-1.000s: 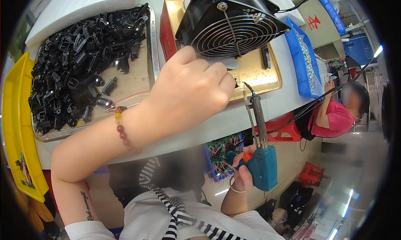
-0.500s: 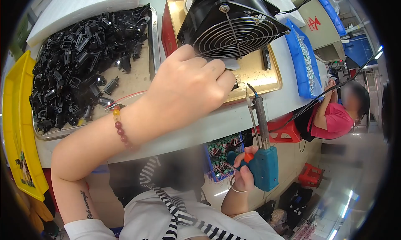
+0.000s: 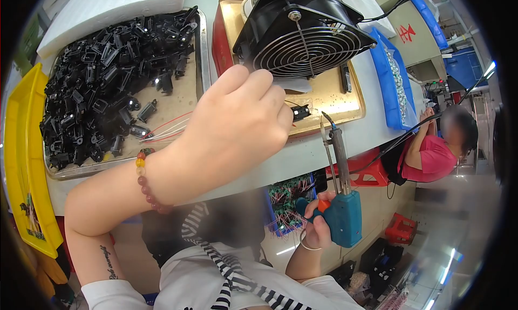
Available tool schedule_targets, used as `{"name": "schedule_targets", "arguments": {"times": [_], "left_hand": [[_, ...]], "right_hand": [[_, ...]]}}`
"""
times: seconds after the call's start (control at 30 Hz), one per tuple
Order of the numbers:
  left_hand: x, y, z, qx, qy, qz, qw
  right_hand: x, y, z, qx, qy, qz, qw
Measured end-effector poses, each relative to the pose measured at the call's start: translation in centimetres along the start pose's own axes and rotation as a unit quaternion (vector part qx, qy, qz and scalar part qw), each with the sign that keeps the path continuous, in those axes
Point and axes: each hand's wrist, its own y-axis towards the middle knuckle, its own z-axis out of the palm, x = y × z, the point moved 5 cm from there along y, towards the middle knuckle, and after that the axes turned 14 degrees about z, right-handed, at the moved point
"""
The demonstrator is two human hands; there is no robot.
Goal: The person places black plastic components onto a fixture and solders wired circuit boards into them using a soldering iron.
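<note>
1. At 10 o'clock, a metal tray (image 3: pixel 204 51) heaped with black housings (image 3: pixel 97 78)
2. Near centre, the left hand (image 3: pixel 240 125), fingers curled closed, apparently around one black housing (image 3: pixel 301 113) jutting toward 3 o'clock
3. At 5 o'clock, the right hand (image 3: pixel 317 229) grips a soldering gun (image 3: pixel 345 221), tip (image 3: pixel 328 119) just apart from that housing; seemingly a soldering step, calling for steady alignment

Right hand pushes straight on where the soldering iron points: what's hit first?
Probably the gold tray: the soldering iron in the right hand leads, its tip overlapping the tray's near edge in view. Depth is unclear; held higher, it could meet the fan instead.
</note>
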Motion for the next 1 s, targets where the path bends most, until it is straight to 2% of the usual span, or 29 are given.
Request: {"name": "schedule_targets", "arguments": {"times": [0.2,0.3,0.4,0.47,0.53,0.73,0.8,0.9,1.0], "left_hand": [[0.4,-0.4,-0.3,-0.081,-0.100,-0.022,0.991],[0.5,-0.7,-0.1,-0.085,-0.090,-0.020,0.992],[0.4,-0.7,-0.2,-0.082,-0.080,-0.026,0.993],[0.4,-0.7,-0.2,-0.073,-0.080,-0.026,0.994],[0.4,-0.8,-0.2,-0.067,-0.081,-0.024,0.994],[0.3,-0.7,0.0,-0.058,-0.081,-0.019,0.995],[0.4,-0.8,0.0,-0.052,-0.079,-0.018,0.995],[0.4,-0.8,0.0,-0.055,-0.077,-0.019,0.995],[0.4,-0.7,0.1,-0.052,-0.075,-0.017,0.996]], "right_hand": [[-0.4,-0.2,-0.5,-0.001,0.001,-0.004,1.000],[-0.2,-0.3,-0.6,-0.001,-0.004,-0.003,1.000],[-1.7,-1.0,-2.0,-0.024,0.114,0.104,0.988],[-2.0,-1.1,-2.4,-0.023,0.110,0.119,0.987],[-0.1,-0.3,-0.9,0.006,-0.022,0.041,0.999],[0.5,0.4,-0.2,-0.008,-0.082,-0.030,0.996],[0.6,0.5,0.1,-0.003,-0.085,-0.040,0.996],[-0.4,0.5,-1.0,-0.100,-0.201,0.000,0.974],[-0.9,0.5,-1.4,-0.154,-0.222,0.036,0.962]]}}
